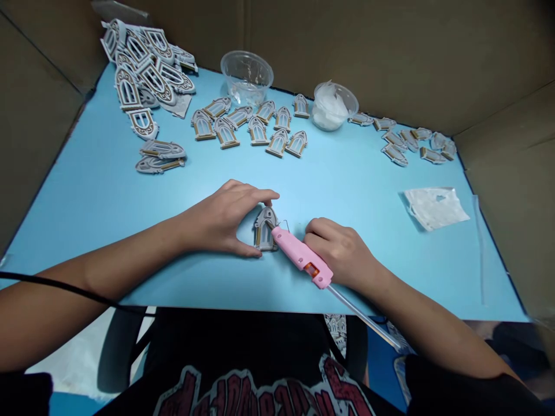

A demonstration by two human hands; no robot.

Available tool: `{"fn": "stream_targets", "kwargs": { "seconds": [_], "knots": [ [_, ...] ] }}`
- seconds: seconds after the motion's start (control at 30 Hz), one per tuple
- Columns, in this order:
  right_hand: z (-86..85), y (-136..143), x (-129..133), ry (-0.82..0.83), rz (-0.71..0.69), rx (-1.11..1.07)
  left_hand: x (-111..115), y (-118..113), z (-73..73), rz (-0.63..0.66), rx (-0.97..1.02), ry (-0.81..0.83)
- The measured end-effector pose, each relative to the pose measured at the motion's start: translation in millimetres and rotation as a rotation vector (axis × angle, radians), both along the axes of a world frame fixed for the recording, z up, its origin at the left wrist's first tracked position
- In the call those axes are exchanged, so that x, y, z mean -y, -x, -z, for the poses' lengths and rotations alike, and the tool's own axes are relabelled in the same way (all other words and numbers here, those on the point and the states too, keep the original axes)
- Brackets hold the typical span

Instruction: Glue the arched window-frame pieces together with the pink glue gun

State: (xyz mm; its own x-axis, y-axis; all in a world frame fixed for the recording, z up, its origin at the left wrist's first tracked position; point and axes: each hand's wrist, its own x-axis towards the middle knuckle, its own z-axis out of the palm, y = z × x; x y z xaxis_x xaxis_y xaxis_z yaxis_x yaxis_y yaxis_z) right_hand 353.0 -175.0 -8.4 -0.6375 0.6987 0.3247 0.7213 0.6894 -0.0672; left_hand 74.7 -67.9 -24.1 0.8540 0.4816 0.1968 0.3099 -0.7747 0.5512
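Midway across the desk point(208, 283), my left fingers point(255, 197) grip a small window frame point(266, 237) by its ends while my right fingers point(321, 226) clasp the pink glue gun point(298, 251) over it, seemingly mid-gluing, and which far frames point(259, 137) are finished I cannot tell.

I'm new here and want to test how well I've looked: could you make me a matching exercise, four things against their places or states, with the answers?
Column one
1. Glue gun
2. Left hand
3. White packet
4. Black cable

Column two
A. Lying on the right side of the table
B. Running across the left forearm
C. Pink, held by the right hand
D. Thumb and finger at opposite ends of a small arch

Right pairs: 1-C, 2-D, 3-A, 4-B
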Motion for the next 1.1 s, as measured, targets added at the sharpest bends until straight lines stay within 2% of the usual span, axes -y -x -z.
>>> {"fn": "stream_targets", "kwargs": {
  "seconds": [0.23,0.47,1.1],
  "knots": [
    [-2.2,1.1,1.9,-0.022,0.018,0.011,2.1,-1.8,-8.5,-0.011,-0.034,-0.019],
    [-1.7,1.7,2.9,-0.020,0.040,0.011,2.4,-1.1,-3.8,-0.034,-0.016,-0.030],
    [-4.3,1.6,3.4,-0.033,0.064,0.009,5.2,-2.9,-7.6,-0.039,0.002,-0.077]
  ]
}}
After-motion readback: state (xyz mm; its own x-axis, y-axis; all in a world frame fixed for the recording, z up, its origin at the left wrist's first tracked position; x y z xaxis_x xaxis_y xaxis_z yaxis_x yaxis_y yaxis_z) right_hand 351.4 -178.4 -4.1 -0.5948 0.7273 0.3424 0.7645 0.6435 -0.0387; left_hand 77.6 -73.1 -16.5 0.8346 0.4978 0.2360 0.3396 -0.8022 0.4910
